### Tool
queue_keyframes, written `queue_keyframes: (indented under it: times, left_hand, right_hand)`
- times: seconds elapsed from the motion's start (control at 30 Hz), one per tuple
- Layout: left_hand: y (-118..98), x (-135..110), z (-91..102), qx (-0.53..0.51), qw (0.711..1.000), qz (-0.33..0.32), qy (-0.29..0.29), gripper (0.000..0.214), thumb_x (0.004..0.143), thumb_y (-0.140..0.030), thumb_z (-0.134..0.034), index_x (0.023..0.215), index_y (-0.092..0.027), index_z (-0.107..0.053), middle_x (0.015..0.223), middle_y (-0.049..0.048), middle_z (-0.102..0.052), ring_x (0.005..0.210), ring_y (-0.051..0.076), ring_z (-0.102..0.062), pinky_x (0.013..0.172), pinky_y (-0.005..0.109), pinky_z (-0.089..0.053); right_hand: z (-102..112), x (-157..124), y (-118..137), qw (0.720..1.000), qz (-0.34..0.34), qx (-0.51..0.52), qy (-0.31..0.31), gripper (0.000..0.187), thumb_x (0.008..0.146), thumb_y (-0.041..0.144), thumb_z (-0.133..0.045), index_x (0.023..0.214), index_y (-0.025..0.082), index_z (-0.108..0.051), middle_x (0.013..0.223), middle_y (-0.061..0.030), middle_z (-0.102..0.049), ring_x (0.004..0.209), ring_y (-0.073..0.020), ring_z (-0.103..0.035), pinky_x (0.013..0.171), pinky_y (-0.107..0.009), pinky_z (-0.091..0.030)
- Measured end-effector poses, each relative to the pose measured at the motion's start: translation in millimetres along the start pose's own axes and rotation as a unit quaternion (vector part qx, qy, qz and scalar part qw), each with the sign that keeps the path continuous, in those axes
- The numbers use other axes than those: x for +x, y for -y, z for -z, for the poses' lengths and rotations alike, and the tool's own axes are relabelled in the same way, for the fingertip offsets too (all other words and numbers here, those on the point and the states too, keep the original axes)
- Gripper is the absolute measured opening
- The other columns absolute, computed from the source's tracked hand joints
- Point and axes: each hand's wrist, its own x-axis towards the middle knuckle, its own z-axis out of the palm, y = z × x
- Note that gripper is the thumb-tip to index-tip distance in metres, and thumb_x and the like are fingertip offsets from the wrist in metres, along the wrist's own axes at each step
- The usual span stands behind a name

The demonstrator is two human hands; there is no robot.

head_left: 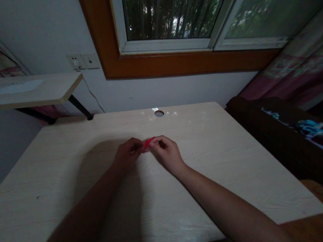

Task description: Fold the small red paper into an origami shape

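Note:
Between my two hands is a small red piece (148, 142), thin and folded or twisted like paper or ribbon; its exact kind I cannot make out. My left hand (128, 151) pinches its left end, thumb against the fingers. On the other end, the thumb and forefinger of my right hand (167, 149) are closed. Both hands are just above the pale wood-grain table (212, 177), near its middle. Fingers cover parts of the red piece.
A round cable hole (159, 114) is at the table's back edge. To the left, a raised shelf (58, 93) on black legs bears a white sheet (18, 87). A white cord (91, 91) hangs from a wall socket (76, 62). Dark furniture (265, 133) stands on the right.

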Motion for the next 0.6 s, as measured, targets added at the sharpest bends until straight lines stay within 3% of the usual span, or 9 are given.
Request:
queue_keyframes:
  times: [0.2,0.6]
  left_hand:
    - [-6.9,0.5,-1.5,-0.031,1.0,0.006,0.001,0.021,0.089,-0.035,-0.067,0.093,-0.016,-0.06,0.08,0.0061,-0.076,0.074,0.018,-0.075,0.074,0.031,-0.061]
    - [2.1,0.2,-1.4,-0.023,1.0,0.009,0.009,0.024,0.087,-0.037,-0.069,0.096,-0.018,-0.059,0.082,0.0034,-0.074,0.076,0.018,-0.075,0.075,0.032,-0.061]
  right_hand:
    - [0.8,0.7,-3.9,1.0,0.008,0.004,0.009,0.016,0.085,0.04,-0.072,0.087,0.023,-0.072,0.088,-0.004,-0.075,0.08,-0.0198,-0.068,0.078,-0.036,-0.055]
    - [0.9,-1.0,0.9,0.999,0.021,-0.037,0.02,0.013,0.087,0.036,-0.07,0.089,0.023,-0.07,0.09,-0.0046,-0.074,0.081,-0.0198,-0.068,0.079,-0.035,-0.054]
